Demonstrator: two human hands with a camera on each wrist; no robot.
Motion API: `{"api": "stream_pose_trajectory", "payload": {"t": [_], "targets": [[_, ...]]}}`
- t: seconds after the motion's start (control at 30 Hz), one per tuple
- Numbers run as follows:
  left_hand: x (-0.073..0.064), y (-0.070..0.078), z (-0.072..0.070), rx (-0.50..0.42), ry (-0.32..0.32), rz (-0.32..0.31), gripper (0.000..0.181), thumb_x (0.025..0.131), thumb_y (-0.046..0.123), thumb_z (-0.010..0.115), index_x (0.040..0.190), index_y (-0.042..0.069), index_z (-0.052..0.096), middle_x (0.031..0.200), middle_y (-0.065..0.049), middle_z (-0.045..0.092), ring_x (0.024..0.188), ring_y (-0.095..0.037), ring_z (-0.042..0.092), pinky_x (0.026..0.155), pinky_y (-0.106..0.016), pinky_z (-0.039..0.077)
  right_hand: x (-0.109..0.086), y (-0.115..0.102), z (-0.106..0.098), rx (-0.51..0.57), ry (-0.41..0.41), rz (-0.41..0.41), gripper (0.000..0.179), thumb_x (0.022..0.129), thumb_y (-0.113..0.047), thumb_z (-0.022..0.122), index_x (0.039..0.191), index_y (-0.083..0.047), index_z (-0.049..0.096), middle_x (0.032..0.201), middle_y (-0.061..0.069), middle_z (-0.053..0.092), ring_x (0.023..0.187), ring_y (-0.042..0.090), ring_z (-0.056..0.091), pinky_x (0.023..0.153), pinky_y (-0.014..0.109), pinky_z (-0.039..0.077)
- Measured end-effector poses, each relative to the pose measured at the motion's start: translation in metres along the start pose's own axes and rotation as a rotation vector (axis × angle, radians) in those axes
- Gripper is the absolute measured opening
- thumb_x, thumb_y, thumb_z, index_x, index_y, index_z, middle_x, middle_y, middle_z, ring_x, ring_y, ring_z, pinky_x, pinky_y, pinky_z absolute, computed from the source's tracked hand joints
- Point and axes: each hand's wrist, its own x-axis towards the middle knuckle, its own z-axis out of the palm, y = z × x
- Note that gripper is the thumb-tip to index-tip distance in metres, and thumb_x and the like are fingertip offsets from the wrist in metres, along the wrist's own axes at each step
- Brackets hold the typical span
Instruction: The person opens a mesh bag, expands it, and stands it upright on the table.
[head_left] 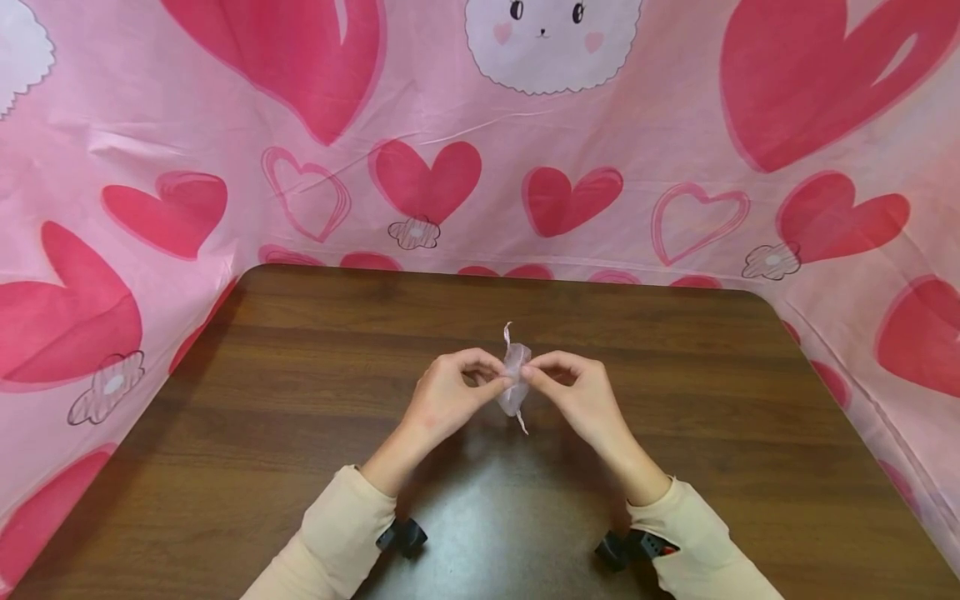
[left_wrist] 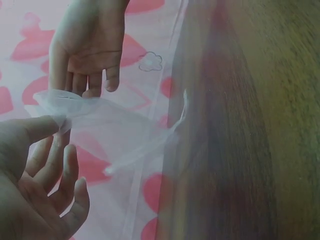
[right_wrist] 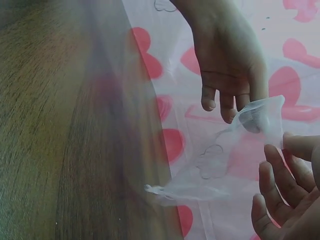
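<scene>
A small, sheer white organza drawstring pouch [head_left: 513, 398] is held above the table between both hands. My left hand [head_left: 447, 393] pinches its left edge between thumb and fingers; my right hand [head_left: 587, 400] pinches the opposite edge. In the left wrist view the thin fabric [left_wrist: 117, 117] hangs down from the gripped rim, wide at the top. Through the mesh in the right wrist view, part of a left fingertip [right_wrist: 253, 121] shows. Ribbon ends [head_left: 522, 423] stick out at the pouch's near and far sides. Nothing can be made out inside it.
Below the hands lies a dark brown wooden table [head_left: 300, 333]. A pink cloth [head_left: 502, 125] with red hearts hangs behind it and along both sides. Each wrist carries a black camera strap, one near the left cuff [head_left: 330, 517].
</scene>
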Motion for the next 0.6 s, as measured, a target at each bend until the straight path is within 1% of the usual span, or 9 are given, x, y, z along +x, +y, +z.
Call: {"api": "stream_pose_trajectory", "payload": {"t": [0.13,0.3,0.43,0.6], "targets": [[0.0002,-0.0012,-0.0005,-0.041,-0.009,0.005,0.013,0.084,0.022,0.081,0.096,0.018,0.076,0.082,0.008,0.071,0.075,-0.01,0.063,0.068,-0.03,0.048,-0.0006,-0.0008,0.0,0.005,0.006,0.0,0.015,0.088,-0.019,0.077,0.092,-0.004,0.076,0.09,0.005,0.074,0.084,0.013,0.064,0.074,0.031,0.051],[0.0001,0.0006,-0.0023,-0.054,-0.032,0.018,0.02,0.086,0.025,0.079,0.105,0.018,0.078,0.087,0.006,0.073,0.078,-0.012,0.064,0.066,-0.029,0.048,-0.0016,-0.0022,0.0002,0.021,-0.003,0.004,0.014,0.087,-0.016,0.078,0.092,-0.004,0.076,0.089,0.006,0.074,0.081,0.014,0.065,0.072,0.027,0.05],[0.0004,0.0009,-0.0019,-0.068,-0.028,0.03,0.019,0.087,0.027,0.077,0.103,0.016,0.079,0.093,0.005,0.074,0.079,-0.015,0.065,0.066,-0.028,0.049,-0.0033,-0.0039,0.0006,0.045,-0.018,-0.007,0.011,0.086,-0.012,0.078,0.091,-0.003,0.075,0.088,0.007,0.073,0.081,0.014,0.066,0.072,0.026,0.051],[0.0004,0.001,-0.0019,-0.068,0.023,0.032,0.012,0.088,0.025,0.077,0.096,0.017,0.08,0.09,0.007,0.075,0.074,-0.013,0.065,0.063,-0.028,0.049,-0.0042,-0.0039,0.0008,0.084,-0.026,-0.028,0.01,0.086,-0.008,0.078,0.092,-0.001,0.074,0.088,0.007,0.073,0.081,0.014,0.068,0.074,0.027,0.053]]}}
